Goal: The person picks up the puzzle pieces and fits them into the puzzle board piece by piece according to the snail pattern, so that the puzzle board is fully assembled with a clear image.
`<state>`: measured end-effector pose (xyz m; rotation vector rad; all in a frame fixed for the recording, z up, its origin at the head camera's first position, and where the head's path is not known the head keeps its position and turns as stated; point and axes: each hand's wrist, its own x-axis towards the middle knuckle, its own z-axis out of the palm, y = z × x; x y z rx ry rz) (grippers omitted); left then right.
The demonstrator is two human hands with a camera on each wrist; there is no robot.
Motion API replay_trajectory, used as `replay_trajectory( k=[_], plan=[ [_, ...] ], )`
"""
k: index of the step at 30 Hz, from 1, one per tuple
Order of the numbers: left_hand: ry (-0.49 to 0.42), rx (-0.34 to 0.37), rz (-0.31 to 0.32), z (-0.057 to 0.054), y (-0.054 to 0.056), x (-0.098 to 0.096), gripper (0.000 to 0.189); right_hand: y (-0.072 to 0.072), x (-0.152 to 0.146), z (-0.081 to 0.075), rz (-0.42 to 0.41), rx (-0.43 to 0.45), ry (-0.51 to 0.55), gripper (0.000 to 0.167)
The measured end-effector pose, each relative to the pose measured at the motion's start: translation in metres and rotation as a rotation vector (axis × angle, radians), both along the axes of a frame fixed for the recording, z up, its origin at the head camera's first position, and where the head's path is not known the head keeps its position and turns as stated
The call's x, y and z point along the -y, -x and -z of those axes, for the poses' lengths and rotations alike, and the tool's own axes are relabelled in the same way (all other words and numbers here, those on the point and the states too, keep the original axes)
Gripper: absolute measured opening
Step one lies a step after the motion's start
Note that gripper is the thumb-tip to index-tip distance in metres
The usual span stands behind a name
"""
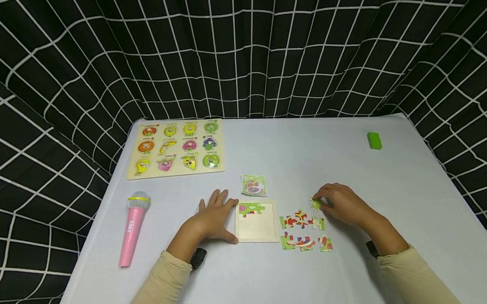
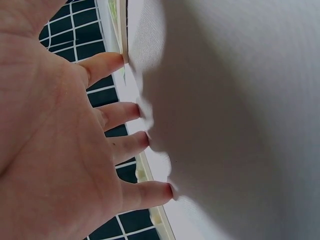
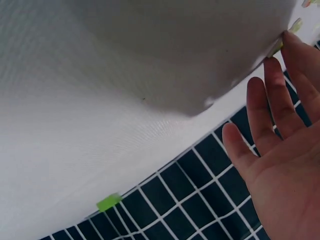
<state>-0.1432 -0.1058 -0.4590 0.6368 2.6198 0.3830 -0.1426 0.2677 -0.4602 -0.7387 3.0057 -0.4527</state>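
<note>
My left hand (image 1: 212, 220) lies at the left side of a small wooden puzzle tray (image 1: 258, 242), its fingers spread and the thumb and a fingertip touching the frame. In the left wrist view the same hand (image 2: 65, 145) shows straight fingers, apart from each other. Joined green pieces (image 1: 253, 208) fill the tray's upper left. Over to the right, my right hand (image 1: 343, 203) pinches a green jigsaw piece (image 1: 314, 204) at the table. The right wrist view has that hand (image 3: 280, 125) with thumb and index finger at the piece, which is mostly hidden.
Several loose jigsaw pieces (image 1: 301, 219) lie in two rows right of the tray. A small picture card (image 1: 254, 185) is behind it. Further left are a fruit peg board (image 1: 181, 171) and a pink toy microphone (image 1: 133, 225). A green block (image 1: 374, 141) sits at the back right.
</note>
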Motion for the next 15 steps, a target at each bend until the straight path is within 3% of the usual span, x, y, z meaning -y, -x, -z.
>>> replay_trajectory(
  k=[15],
  plan=[
    [0.014, 0.023, 0.002, -0.0029, 0.0, 0.0011, 0.105, 0.0025, 0.0076, -0.005, -0.002, -0.024, -0.056, 0.025]
  ],
)
